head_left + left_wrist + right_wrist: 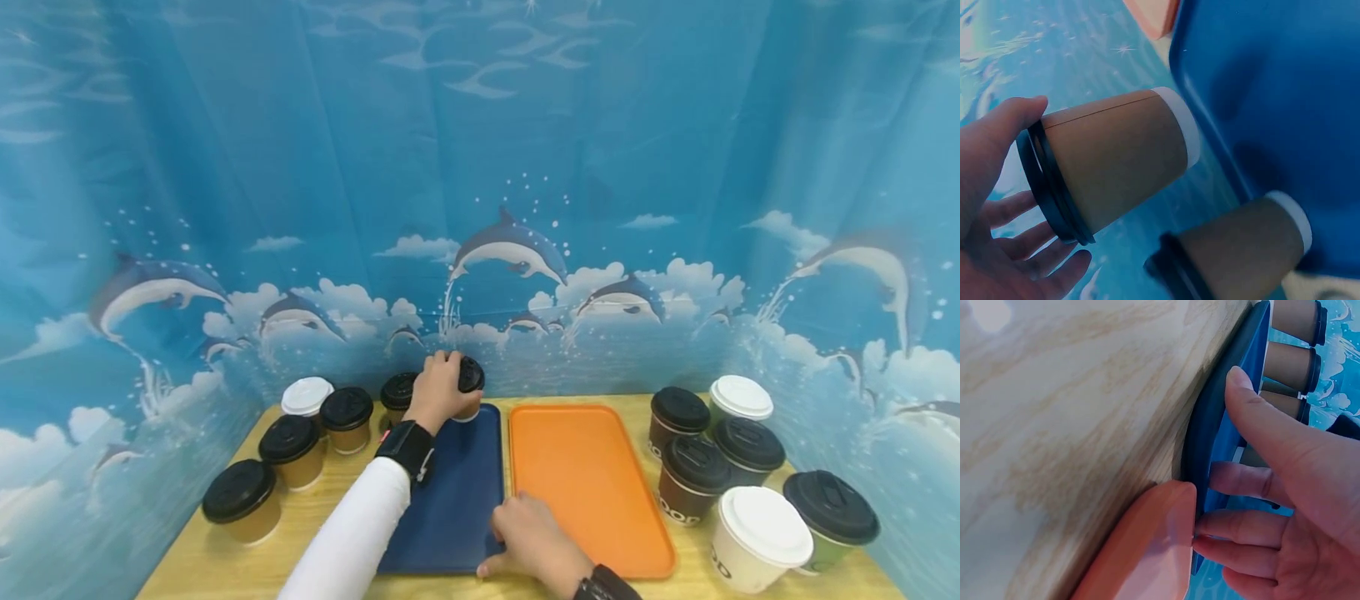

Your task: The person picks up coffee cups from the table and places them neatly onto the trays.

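Note:
My left hand (437,392) grips a brown paper cup (1116,162) by its black lid, thumb on one side and fingers on the other. This cup stands upright at the far end of the navy blue tray (465,492); whether its base touches the tray I cannot tell. Another black-lidded cup (1241,250) is just left of it, by the tray's far left corner. At the tray's near right corner, my right hand (534,533) holds the rim with thumb and fingers (1250,478). Its lower fingers are beside the orange tray (585,483).
Several brown cups with black lids (240,500) and a white-lidded cup (307,396) line the table's left side. On the right stand dark cups (693,475), white-lidded cups (761,533) and a green cup (828,517). A dolphin-print curtain (510,167) encloses the table.

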`<state>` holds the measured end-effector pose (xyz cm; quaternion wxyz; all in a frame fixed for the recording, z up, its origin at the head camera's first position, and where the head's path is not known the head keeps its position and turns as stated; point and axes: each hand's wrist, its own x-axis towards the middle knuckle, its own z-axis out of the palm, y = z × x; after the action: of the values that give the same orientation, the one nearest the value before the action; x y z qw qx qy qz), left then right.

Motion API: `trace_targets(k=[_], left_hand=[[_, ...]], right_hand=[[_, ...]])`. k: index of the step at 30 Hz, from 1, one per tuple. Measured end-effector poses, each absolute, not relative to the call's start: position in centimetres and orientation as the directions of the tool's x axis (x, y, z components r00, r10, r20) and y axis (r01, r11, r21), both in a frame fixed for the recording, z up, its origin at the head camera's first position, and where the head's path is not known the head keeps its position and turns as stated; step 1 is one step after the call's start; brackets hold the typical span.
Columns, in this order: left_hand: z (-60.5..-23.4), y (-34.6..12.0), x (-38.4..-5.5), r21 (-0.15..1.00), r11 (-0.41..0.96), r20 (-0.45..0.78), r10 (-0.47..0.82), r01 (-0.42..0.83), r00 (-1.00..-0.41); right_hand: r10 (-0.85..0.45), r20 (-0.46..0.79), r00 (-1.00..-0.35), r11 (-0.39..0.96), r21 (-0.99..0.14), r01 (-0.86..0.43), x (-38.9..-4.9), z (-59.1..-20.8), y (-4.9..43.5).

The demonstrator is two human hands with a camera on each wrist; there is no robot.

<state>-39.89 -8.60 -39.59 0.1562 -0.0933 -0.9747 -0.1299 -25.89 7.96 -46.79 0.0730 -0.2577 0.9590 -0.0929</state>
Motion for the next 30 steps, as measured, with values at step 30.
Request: trace_targets(k=[30], left_hand=[[-44.3, -8.1, -42.4, 0.368, 0.894, 0.257, 0.166, 0.255, -0.952]], right_hand=[[-0.486, -0.113, -0.866, 0.864, -0.207, -0.458, -25.8, -46.8, 7.8]])
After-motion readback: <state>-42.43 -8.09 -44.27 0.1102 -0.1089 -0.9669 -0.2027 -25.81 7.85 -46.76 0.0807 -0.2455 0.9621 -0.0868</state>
